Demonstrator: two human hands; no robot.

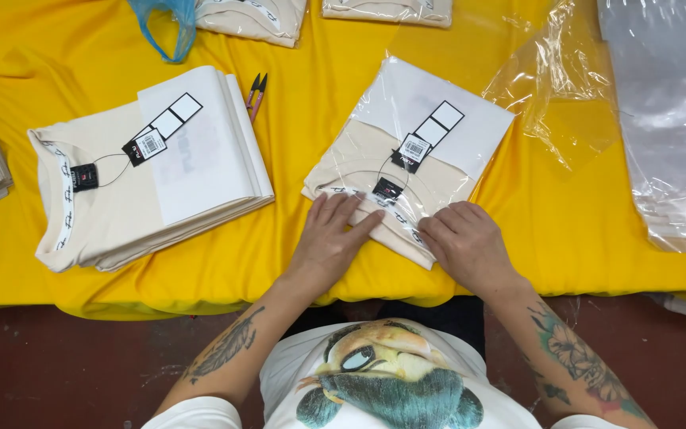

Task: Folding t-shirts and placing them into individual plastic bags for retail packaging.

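Head view: a folded cream shirt in a clear plastic bag [406, 159] is seen at the centre of the frame, lying tilted on the yellow table cover [295, 151]. Its near edge is pressed by both hands. The left hand [329, 238] is laid flat on the bag's lower corner, fingers spread and extended, nothing being gripped. The right hand [466, 242] is set just beside it, knuckles up and fingers curled down onto the bag's edge; whether the plastic is pinched under them cannot be told. Inside the bag, a white sheet and hang tags [426, 135] are seen on top of the shirt.

In the left of the frame a stack of folded cream shirts [113, 206] is lying unbagged, with a white sheet and tags on top. Small pink-handled snips [256, 94] rest just beside the stack's upper right. An empty, crumpled clear bag [565, 87] lies in the upper right, next to a pile of flat clear bags [668, 119]. A blue plastic bag [167, 24] is visible at the upper left edge.
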